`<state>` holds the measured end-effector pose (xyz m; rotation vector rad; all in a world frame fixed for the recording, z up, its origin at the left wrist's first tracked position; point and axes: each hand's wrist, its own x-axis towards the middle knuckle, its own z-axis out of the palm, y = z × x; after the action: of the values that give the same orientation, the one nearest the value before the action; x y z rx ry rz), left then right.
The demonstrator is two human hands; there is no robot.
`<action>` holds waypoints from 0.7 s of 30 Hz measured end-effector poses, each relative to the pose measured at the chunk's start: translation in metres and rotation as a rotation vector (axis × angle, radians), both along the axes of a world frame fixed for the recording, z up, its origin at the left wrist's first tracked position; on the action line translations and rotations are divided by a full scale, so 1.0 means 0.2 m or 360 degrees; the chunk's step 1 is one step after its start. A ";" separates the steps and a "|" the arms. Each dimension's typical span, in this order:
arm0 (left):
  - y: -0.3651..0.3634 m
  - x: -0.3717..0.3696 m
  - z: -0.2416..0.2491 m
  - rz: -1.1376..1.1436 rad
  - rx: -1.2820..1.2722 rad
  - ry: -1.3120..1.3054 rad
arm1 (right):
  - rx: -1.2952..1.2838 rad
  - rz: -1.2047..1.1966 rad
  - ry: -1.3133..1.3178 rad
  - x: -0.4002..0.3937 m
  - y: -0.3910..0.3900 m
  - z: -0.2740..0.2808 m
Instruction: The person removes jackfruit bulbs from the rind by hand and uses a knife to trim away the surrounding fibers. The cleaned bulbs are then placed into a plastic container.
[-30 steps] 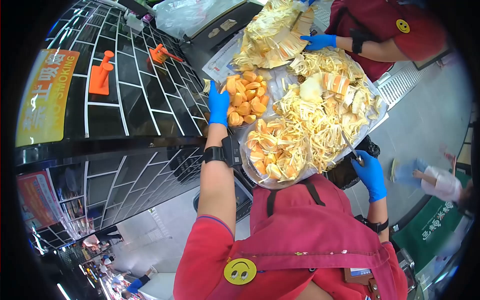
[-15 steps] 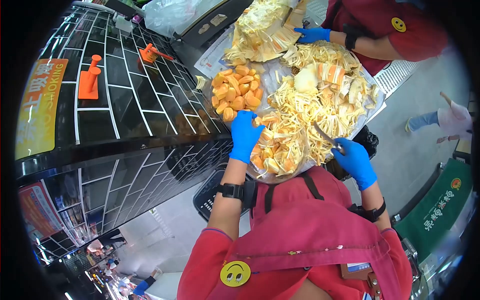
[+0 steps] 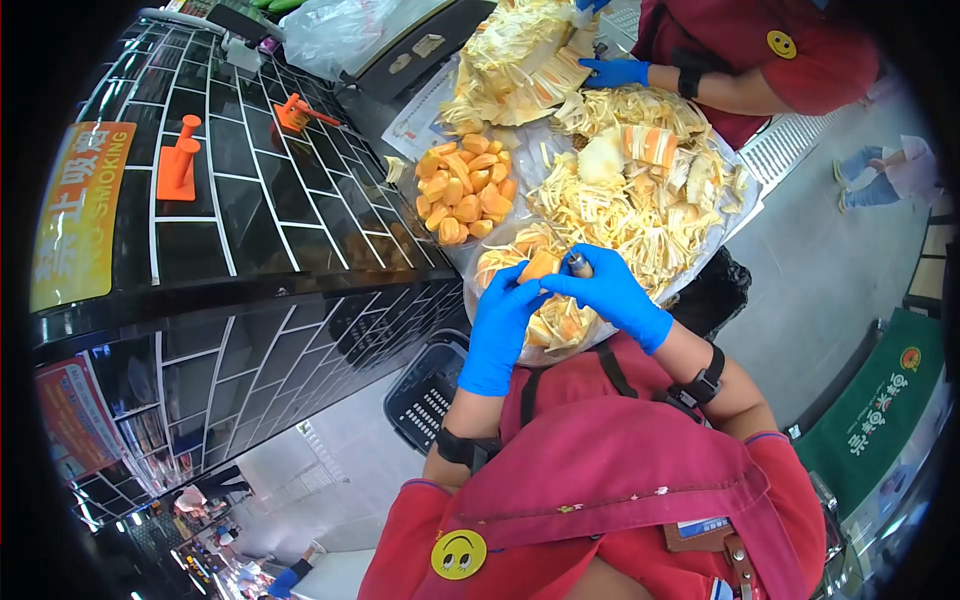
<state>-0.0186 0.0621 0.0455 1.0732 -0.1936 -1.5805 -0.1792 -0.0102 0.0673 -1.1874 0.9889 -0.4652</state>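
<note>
In blue gloves, both of my hands meet over a clear bowl point(image 3: 535, 357) of jackfruit pieces and fibres. My left hand point(image 3: 500, 325) is closed on an orange jackfruit pod point(image 3: 541, 265). Against that pod, the fingertips of my right hand point(image 3: 622, 298) also rest, while its grip is on a knife point(image 3: 580, 265); mostly the handle shows and the blade is largely hidden. Just beyond, orange jackfruit pods point(image 3: 465, 192) fill another clear container. To the right lies a heap of pale jackfruit fibres and rind point(image 3: 655, 205).
Across the table a co-worker's gloved hand point(image 3: 615, 73) touches a large jackfruit section point(image 3: 520, 70). A black tiled wall point(image 3: 265, 210) with orange hooks point(image 3: 178, 165) stands at left. A dark basket point(image 3: 425, 395) and a black bag point(image 3: 722, 295) sit below.
My right hand has moved left with the knife to meet my left hand. My left hand has come nearer, now holding a pod over the bowl.
</note>
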 end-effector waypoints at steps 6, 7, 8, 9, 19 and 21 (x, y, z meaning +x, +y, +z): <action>0.00 -0.06 0.04 -0.0014 -0.0114 -0.0207 | 0.0101 0.0000 -0.0152 -0.06 0.01 -0.03; 0.00 -0.08 0.05 0.0092 -0.0132 -0.0015 | -0.0078 -0.0079 -0.0149 -0.06 0.02 -0.04; 0.00 -0.09 0.03 0.0101 -0.0134 -0.0019 | -0.0258 -0.0150 -0.0150 -0.05 0.03 -0.04; -0.01 -0.08 0.01 0.0200 -0.0037 0.0312 | -0.0257 -0.0142 -0.0158 -0.06 0.05 -0.03; -0.01 -0.06 -0.01 -0.0029 0.0068 0.0391 | -0.0972 0.0161 0.0979 -0.34 0.00 0.09; -0.02 -0.11 0.00 -0.0093 0.0042 0.0211 | -0.0730 0.0022 0.0673 -0.29 0.01 0.13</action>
<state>-0.0398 0.0578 0.0461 0.9866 -0.1158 -1.7048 -0.2362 -0.0088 0.0931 -1.7525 1.2729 -0.4523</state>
